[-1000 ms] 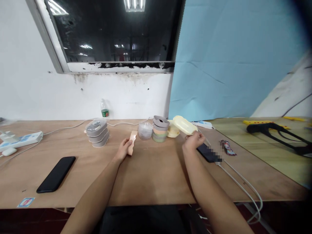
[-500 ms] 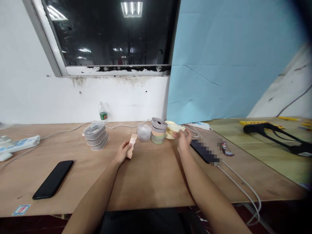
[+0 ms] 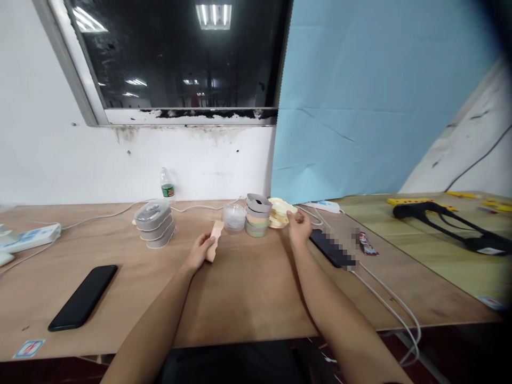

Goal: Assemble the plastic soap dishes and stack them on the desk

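Observation:
My left hand (image 3: 201,250) is closed around a peach, wavy-edged plastic piece (image 3: 215,242), held on edge just over the table. My right hand (image 3: 300,226) pinches the right edge of the top pale yellow wavy-edged plastic piece (image 3: 281,206), at a small stack of like pieces. Left of that stack stands a pile of grey, peach and green rings (image 3: 257,216), touching or nearly touching it. Beside this pile are clear round plastic parts (image 3: 234,218). Stacked grey lunch-box-like containers (image 3: 155,223), the top one with a clear lid, stand further left.
A black phone (image 3: 83,297) lies at the front left, and a dark phone-like device (image 3: 330,248) beyond my right hand. White cables (image 3: 394,298) run at the right. A small bottle (image 3: 167,184) stands by the wall; power strips (image 3: 34,237) and a black frame (image 3: 452,226) flank the table.
The view has shifted slightly to the right. My right hand stays at the yellow stack, its top piece now sitting nearer the pile. My left hand still holds the peach piece.

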`<state>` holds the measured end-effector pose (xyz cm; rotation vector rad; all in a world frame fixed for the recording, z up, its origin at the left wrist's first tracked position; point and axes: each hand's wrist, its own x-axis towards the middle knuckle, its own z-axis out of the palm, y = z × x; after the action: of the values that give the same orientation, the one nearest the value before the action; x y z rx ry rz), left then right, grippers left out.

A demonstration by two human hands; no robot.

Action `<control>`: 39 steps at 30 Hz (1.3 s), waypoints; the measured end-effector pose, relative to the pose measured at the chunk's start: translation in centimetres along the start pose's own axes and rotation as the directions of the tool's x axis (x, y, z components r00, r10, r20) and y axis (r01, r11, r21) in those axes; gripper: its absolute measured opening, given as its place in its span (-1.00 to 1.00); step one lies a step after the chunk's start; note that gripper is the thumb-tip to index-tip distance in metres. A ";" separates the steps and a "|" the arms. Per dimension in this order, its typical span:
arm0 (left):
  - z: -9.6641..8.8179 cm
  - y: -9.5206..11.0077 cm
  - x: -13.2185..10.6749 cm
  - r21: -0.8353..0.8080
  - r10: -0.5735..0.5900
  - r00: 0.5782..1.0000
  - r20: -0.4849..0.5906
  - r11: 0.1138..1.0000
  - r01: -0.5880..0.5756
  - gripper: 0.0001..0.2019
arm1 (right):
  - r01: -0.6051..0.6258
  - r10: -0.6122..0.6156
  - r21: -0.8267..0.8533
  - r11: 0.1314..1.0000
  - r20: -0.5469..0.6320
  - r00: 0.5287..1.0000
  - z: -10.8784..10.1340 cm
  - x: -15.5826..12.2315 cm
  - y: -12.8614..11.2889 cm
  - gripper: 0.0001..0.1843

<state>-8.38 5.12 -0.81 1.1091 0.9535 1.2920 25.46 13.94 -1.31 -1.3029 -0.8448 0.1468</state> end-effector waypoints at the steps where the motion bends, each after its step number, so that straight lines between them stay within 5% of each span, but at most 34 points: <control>1: 0.0 0.0 0.0 0.002 -0.001 1.000 0.002 1.000 0.001 -0.46 | 0.073 -0.075 -0.087 0.994 -0.020 0.997 -0.2 0.4 -0.1 -0.27; 4: 0.0 0.0 -0.1 0.009 0.003 1.000 0.005 1.000 -0.003 -0.45 | 0.268 -0.251 -0.259 0.928 0.095 0.963 -0.5 1.7 -0.2 -0.22; 9: 0.0 -0.1 0.0 0.004 -0.005 1.000 0.004 1.000 0.005 -0.44 | 0.346 -0.236 -0.285 0.894 0.355 0.904 0.4 4.1 1.1 -0.21; 15: 0.1 -0.1 -0.2 -0.018 -0.017 1.000 0.007 1.000 0.017 -0.45 | 0.306 -0.226 -0.286 0.908 0.279 0.933 2.9 5.2 0.7 -0.60; 24: 0.2 0.2 -0.3 -0.019 -0.019 1.000 0.013 1.000 0.019 -0.47 | 0.462 -0.264 -0.442 0.769 0.438 0.859 3.3 4.4 1.0 -0.59; 33: 0.2 0.3 -0.4 0.015 -0.002 1.000 0.005 1.000 0.002 -0.45 | 0.472 -0.297 -0.373 0.799 0.439 0.848 1.6 1.1 -0.1 -0.53; 39: 0.4 0.3 -0.4 -0.006 -0.005 1.000 -0.007 1.000 0.005 -0.48 | 0.451 -0.265 -0.356 0.818 0.463 0.846 1.3 1.6 -0.4 -0.54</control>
<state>-8.12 4.64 -0.41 1.0976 0.9564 1.2949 25.65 15.72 -0.18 -1.5398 -1.5384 -0.1126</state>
